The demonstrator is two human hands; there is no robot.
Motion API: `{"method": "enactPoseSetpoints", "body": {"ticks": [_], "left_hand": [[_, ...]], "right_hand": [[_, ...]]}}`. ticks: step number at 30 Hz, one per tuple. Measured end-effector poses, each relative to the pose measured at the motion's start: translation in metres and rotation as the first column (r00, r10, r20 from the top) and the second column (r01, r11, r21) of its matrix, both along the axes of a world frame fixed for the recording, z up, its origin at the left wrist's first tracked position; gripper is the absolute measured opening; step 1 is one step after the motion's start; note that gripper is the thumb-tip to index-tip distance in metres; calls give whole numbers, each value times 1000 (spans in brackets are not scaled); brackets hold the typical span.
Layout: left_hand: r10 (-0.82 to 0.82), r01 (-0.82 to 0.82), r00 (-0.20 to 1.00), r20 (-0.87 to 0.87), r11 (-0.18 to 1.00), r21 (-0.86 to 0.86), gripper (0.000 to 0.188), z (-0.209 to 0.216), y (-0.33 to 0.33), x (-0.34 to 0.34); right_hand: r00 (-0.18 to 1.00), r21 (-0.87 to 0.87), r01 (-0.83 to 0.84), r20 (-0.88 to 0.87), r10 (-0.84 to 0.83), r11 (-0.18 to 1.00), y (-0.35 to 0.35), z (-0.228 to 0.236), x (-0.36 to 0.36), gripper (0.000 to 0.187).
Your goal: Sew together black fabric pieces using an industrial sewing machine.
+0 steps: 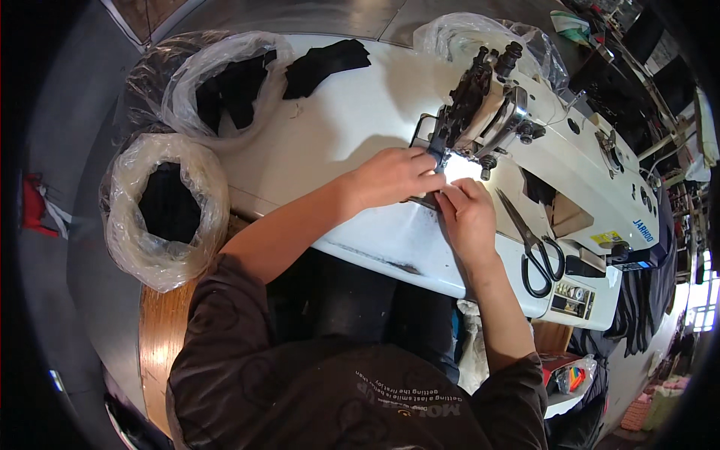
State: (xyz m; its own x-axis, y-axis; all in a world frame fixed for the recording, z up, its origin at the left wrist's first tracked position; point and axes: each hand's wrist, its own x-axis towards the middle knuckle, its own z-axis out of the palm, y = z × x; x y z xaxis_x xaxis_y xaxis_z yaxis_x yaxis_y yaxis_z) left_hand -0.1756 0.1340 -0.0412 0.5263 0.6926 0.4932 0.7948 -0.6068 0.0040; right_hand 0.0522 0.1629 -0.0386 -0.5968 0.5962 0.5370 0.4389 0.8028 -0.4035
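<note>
A white sewing machine (592, 169) stands on a white table, its lamp shining brightly at the needle. My left hand (401, 176) reaches in from the left, fingers closed on a small piece of dark cloth (438, 150) beside the needle area. Close against it, my right hand (469, 217) is closed too, thumb and fingers pinched together at the lit spot. What the right fingers pinch is hidden by the hand and the glare. Black-handled scissors (534, 251) lie partly spread on the table, right of my right hand.
Two clear plastic bags with black cloth stand at the left, one on the table (171, 105), one nearer (120, 214). A black cloth piece (326, 66) lies by the far edge. Another clear bag (450, 34) sits behind the machine. A wooden surface (161, 322) is at my left.
</note>
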Motion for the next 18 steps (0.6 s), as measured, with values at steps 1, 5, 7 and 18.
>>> {"method": "enactPoseSetpoints", "body": {"ticks": [1, 5, 7, 18], "left_hand": [[4, -4, 1000, 1, 1000, -2, 18, 0, 4, -3], [-74, 89, 980, 187, 993, -74, 10, 2, 9, -8], [-83, 105, 968, 236, 991, -82, 8, 0, 8, -8], [137, -55, 915, 379, 974, -218, 13, -6, 13, 5]], "right_hand": [[1000, 35, 10, 17, -11, 999, 3, -1, -2, 14], [995, 172, 38, 81, -52, 984, 13, -8, -9, 12], [994, 157, 50, 92, -65, 986, 16, -12, -11, 11], [988, 103, 60, -145, -44, 993, -12, -11, -5, 21]]}}
